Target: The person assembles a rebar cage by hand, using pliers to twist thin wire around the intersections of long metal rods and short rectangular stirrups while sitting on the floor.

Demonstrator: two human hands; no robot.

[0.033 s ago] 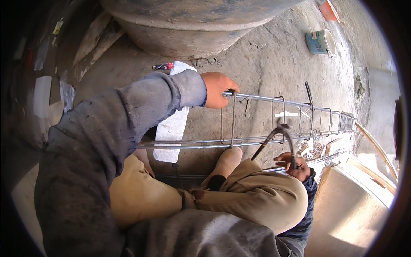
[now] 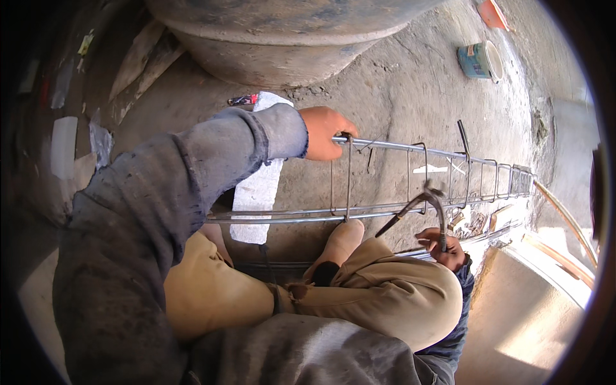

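The left hand [image 2: 326, 133] is gripping the rebar cage [image 2: 385, 145] by its upper bar; the right hand's [image 2: 446, 250] fingers are holding spread pincers [image 2: 441, 221] by one handle; the cage is spanning rightward above the floor [image 2: 378, 90]; stirrups [image 2: 349, 176] are already linking its bars, the lower bars' [image 2: 301, 220] left stretch showing none.

The rebar cage [image 2: 385, 146] is mostly silvery grey, the pincers [image 2: 428, 195] dark brown, the trousers [image 2: 391, 289] tan, the bucket [image 2: 473, 61] teal (whitish inside).
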